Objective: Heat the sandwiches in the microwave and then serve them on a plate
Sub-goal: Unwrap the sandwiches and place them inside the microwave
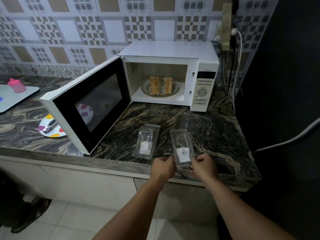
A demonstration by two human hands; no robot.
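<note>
A white microwave (204, 87) stands at the back of the counter with its door (90, 104) swung wide open to the left. Inside, two sandwiches (161, 85) stand upright on the glass turntable (175, 90). An empty clear plastic sandwich box (182, 147) with a white label lies near the counter's front edge. My left hand (162, 168) and my right hand (203, 166) grip its near end from either side. A second empty clear box (147, 142) lies just to its left. A white plate with coloured dots (52, 130) sits left of the door, holding metal tongs (50, 126).
The dark marbled counter (216, 132) ends at a front edge under my hands. A pink cup (16, 85) stands on a pale tray (15, 98) at far left. Cables and a wall socket (233, 32) hang right of the microwave. A dark fridge (285, 84) fills the right side.
</note>
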